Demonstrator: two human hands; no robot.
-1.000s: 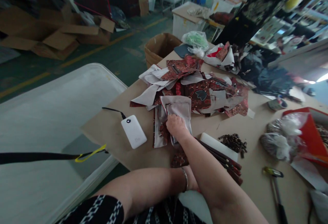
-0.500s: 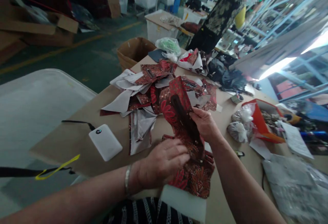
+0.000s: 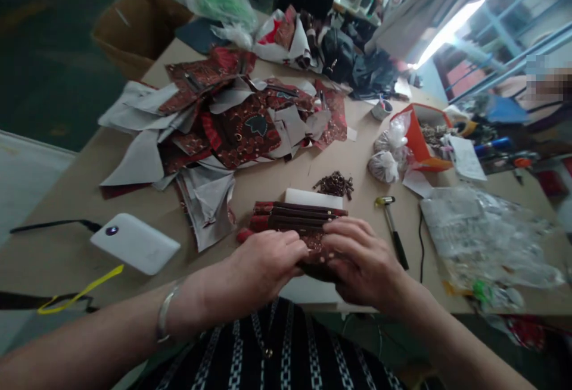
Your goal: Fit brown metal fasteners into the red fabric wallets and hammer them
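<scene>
Red-brown cloth (image 3: 314, 242) by the table's (image 3: 268, 184) near edge

The left hand (image 3: 268, 259) grips one side of the cloth, and the right hand (image 3: 369, 259) grips the other. Just past it lie zippered pieces (image 3: 290, 214) and a white block (image 3: 313, 197). A hammer (image 3: 391, 227) lies on their right, and a white gadget (image 3: 138, 247) sits near the near left corner.

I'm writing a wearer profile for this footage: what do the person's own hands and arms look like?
Both the left hand and right hand are gloveless. A plain, silver-coloured bangle circles the left wrist; the right wrist shows none. No sleeves cover the visible forearms.
</scene>
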